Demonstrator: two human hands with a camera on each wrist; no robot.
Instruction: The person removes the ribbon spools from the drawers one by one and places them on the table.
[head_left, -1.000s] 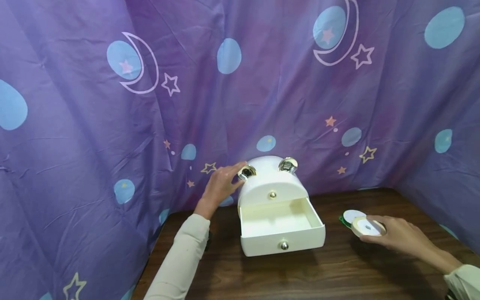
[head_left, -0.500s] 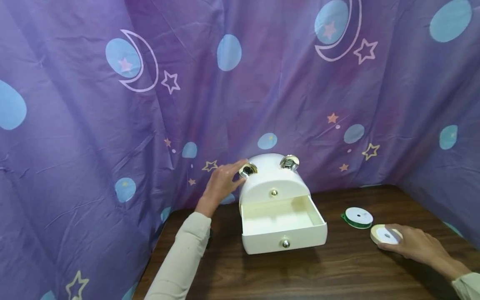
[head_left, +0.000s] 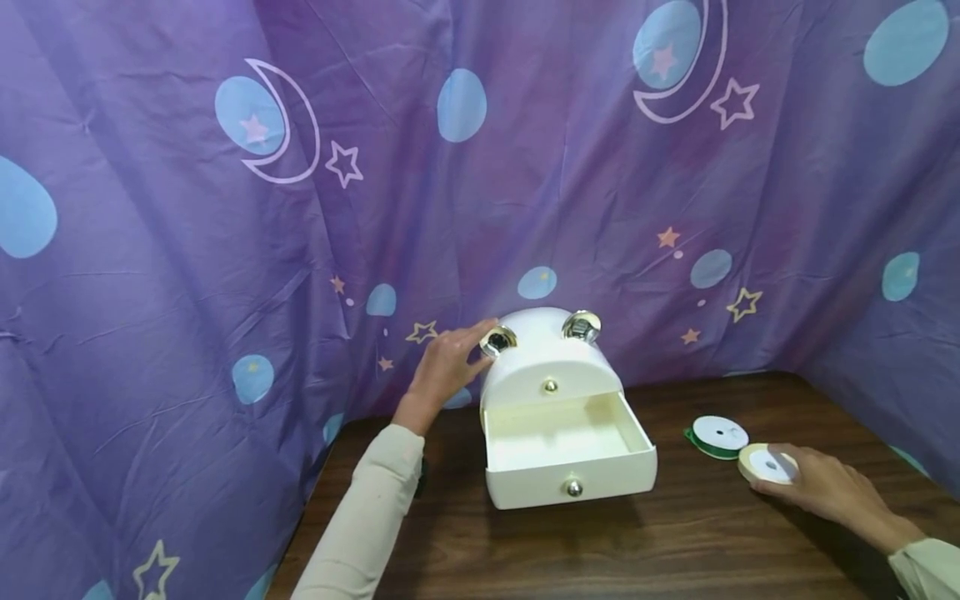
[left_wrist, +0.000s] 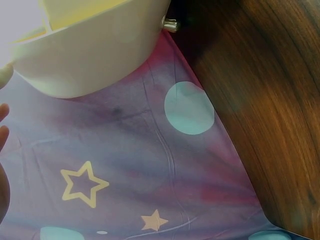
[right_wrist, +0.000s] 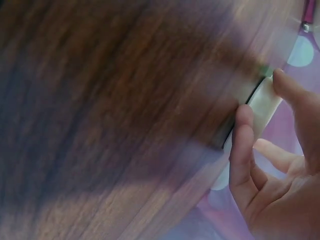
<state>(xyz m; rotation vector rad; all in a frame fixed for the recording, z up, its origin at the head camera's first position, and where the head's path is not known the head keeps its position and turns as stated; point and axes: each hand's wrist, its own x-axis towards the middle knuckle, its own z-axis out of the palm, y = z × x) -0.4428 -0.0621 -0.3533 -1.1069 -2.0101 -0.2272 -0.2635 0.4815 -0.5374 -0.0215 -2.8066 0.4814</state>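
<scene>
A white drawer box [head_left: 542, 367] with a rounded top and two shiny eye-like knobs stands at the back of the table. Its lower drawer [head_left: 528, 490] is pulled out, with nothing inside that shows. My left hand [head_left: 444, 365] holds the box at its left eye, index finger at the top and thumb below. To the right, my right hand [head_left: 832, 487] grips a cream ribbon spool [head_left: 752, 469] by its edge, low over the table. Seen from the right wrist, thumb and fingers pinch the spool's rim [right_wrist: 266, 106]. A green ribbon spool [head_left: 718, 435] lies flat right beside it.
The dark wooden table [head_left: 600, 558] runs back to a purple curtain [head_left: 390, 217] with stars and moons. Part of a small dark object [head_left: 421, 479] shows beside the left forearm.
My right hand has carried the cream spool right and down from over the green spool to beside it, then slightly left. My left hand stays at the box.
</scene>
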